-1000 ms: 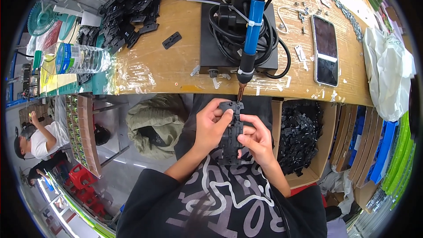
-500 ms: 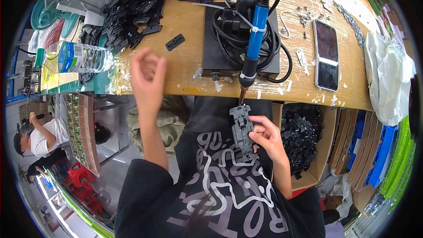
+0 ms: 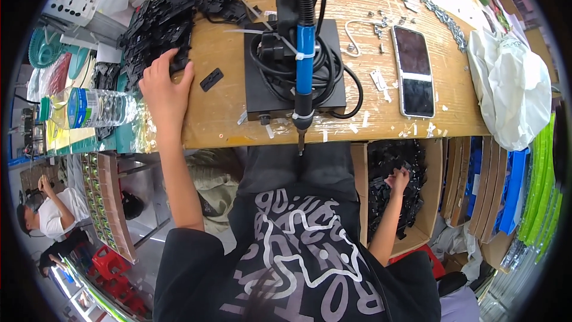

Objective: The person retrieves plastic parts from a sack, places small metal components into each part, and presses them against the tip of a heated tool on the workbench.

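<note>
My left hand (image 3: 165, 89) reaches to the near edge of a heap of black plastic parts (image 3: 158, 33) at the table's left. Its thumb stands apart from the fingers, and the fingertips touch or nearly touch the heap. My right hand (image 3: 398, 179) is over an open cardboard box (image 3: 434, 203) filled with black plastic pieces (image 3: 396, 203). Its fingers are bent; whether a piece is between them is lost against the dark contents. A small black plate (image 3: 211, 79) lies right of my left hand. A blue-handled soldering iron (image 3: 305, 59) hangs tip down at the table edge.
A black box-shaped unit (image 3: 259, 98) with coiled cable stands under the iron. To its right are a phone (image 3: 414, 71), small metal pieces (image 3: 381, 27) and a white plastic bag (image 3: 509, 89). A water bottle (image 3: 98, 107) lies at left. Another person (image 3: 56, 209) sits far left.
My left hand has moved left to the black heap. My right hand has gone from my lap, where it held a long black plastic assembly under the iron's tip, to the cardboard box.
</note>
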`<state>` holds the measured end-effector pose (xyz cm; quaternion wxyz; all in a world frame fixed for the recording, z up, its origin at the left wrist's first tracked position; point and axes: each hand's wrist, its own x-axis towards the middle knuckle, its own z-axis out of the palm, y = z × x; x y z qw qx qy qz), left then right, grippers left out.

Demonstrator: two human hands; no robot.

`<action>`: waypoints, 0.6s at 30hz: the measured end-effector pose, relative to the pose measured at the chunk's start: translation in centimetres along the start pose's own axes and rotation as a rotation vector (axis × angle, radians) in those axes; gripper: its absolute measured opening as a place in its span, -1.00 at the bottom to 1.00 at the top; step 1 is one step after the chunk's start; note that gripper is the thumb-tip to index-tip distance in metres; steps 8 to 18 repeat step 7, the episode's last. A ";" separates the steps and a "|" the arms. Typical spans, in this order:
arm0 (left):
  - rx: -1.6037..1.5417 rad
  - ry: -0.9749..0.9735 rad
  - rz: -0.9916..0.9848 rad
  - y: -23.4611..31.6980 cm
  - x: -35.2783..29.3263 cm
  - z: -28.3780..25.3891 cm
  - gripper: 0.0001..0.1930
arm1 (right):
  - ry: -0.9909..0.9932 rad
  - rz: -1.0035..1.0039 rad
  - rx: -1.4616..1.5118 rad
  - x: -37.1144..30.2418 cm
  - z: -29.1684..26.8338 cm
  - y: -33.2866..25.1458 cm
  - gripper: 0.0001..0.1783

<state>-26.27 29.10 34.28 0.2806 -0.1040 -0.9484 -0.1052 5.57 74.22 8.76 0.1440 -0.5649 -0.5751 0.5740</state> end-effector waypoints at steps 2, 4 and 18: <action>-0.086 0.104 -0.019 0.0 0.2 -0.1 -0.78 | 0.105 0.233 -0.022 2.1 -1.8 3.9 -0.74; -0.177 0.156 -0.103 -0.9 0.1 -0.3 -0.81 | 0.106 0.364 0.073 3.7 -3.5 6.3 -0.76; -0.583 0.315 -0.409 -1.8 -0.5 -0.1 -0.89 | 0.135 0.169 0.161 6.0 -5.9 7.0 -0.71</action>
